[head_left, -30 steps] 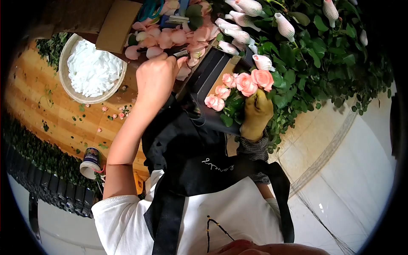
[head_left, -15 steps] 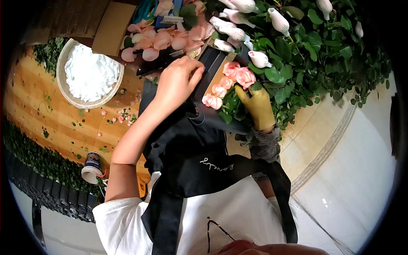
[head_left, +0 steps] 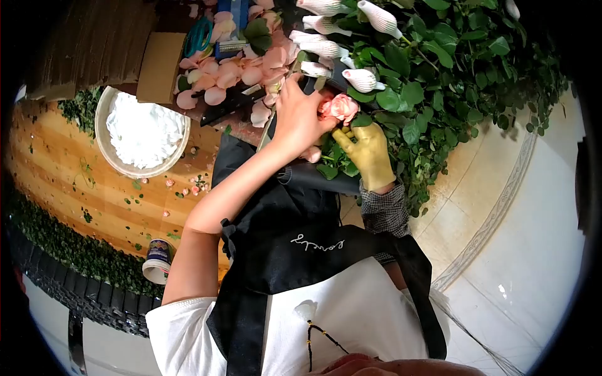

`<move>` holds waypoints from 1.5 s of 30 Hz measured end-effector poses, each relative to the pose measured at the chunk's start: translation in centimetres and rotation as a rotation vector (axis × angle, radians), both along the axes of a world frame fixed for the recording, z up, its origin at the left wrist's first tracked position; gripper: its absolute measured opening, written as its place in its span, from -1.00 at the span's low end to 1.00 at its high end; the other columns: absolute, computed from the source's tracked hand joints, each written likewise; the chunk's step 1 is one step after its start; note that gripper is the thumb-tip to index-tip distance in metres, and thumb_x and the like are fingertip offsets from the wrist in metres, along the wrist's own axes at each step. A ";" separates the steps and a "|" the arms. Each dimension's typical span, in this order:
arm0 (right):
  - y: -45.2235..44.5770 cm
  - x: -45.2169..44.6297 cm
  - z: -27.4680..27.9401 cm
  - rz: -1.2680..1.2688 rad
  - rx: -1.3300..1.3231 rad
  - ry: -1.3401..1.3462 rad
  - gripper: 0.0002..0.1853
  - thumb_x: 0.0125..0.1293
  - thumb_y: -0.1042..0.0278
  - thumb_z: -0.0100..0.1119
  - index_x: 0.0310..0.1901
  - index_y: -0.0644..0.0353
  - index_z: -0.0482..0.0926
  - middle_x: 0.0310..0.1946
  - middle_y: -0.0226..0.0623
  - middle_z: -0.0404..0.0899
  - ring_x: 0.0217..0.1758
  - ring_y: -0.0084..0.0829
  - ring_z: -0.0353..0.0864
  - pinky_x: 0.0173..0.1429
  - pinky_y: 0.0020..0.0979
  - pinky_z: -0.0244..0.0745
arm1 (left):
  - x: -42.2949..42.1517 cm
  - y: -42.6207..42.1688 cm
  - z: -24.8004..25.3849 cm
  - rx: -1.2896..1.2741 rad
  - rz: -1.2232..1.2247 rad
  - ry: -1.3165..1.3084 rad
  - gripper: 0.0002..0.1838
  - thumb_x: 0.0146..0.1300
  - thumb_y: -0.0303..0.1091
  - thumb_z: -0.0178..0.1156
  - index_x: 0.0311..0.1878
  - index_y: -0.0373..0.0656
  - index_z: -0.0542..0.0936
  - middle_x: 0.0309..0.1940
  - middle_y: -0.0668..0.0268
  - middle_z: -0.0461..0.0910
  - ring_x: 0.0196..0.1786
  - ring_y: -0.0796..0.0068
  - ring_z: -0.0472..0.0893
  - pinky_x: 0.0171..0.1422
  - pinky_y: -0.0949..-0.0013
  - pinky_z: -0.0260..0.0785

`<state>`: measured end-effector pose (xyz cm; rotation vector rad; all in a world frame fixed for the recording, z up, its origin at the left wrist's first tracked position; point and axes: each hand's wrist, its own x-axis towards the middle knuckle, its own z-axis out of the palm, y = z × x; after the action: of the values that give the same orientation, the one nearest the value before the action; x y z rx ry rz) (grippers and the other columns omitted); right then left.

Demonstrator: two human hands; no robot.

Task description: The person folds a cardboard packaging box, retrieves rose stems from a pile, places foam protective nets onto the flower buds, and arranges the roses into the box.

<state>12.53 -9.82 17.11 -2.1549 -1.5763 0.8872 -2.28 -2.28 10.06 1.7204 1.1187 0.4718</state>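
Pink roses (head_left: 340, 107) lie bunched on a dark tray in front of me, partly covered by my hands. My bare left hand (head_left: 300, 118) reaches over the bunch, its fingers bent round the near blooms and its thumb against them. The fingertips are partly hidden. My right hand (head_left: 369, 153), in a yellow glove, is closed at the bunch's right side around the stems, which are mostly hidden. Green leaves (head_left: 335, 164) stick out below the blooms. One more pink bloom (head_left: 311, 153) peeks out under my left wrist.
Loose pink petals (head_left: 251, 75) and a blue tool (head_left: 233, 47) lie beyond my hands. Roses in white net sleeves (head_left: 362, 79) rest on leafy stems (head_left: 451, 69) at right. A tub of white pieces (head_left: 141, 138), a cardboard piece (head_left: 160, 67) and a paper cup (head_left: 157, 260) are at left.
My left hand has moved right and slightly down onto the roses, covering several blooms and the cardboard strip beneath. My gloved right hand stays at the stems. The view has shifted slightly.
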 end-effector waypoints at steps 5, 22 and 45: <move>-1.6 0.3 0.9 0.160 0.040 -0.327 -0.78 0.18 0.37 0.41 -0.21 0.29 0.66 -0.37 -0.05 0.68 -0.30 -0.07 0.66 -0.19 -0.16 0.54 | -0.8 -0.1 -0.4 0.041 -0.009 -0.035 -0.48 -0.10 -0.16 0.51 0.01 -0.06 0.71 0.32 -0.25 0.26 0.43 -0.27 0.22 0.42 -0.15 0.19; 1.1 -0.9 1.2 0.196 0.212 -0.260 -0.54 0.23 0.51 0.26 0.19 0.29 0.56 -0.02 -0.04 0.65 -0.10 -0.03 0.66 0.02 -0.19 0.57 | -1.0 -1.1 -1.1 0.087 0.034 -0.057 -0.45 -0.03 -0.14 0.53 0.09 -0.02 0.68 0.37 -0.18 0.26 0.46 -0.24 0.19 0.45 -0.15 0.13; -2.2 -2.4 -0.5 0.231 -0.240 -0.372 -0.59 0.17 0.31 0.43 0.05 0.15 0.58 -0.43 -0.18 0.62 -0.34 -0.04 0.60 -0.20 -0.12 0.46 | -7.1 -0.5 -2.6 -0.096 0.253 -0.391 -0.66 0.19 -0.46 0.39 0.04 -0.25 0.58 0.03 0.14 0.57 0.11 0.07 0.57 0.21 0.18 0.41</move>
<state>10.10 -12.06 16.58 -2.4513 -2.0213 0.8102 -9.40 -2.77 7.45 1.3343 1.0542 0.8579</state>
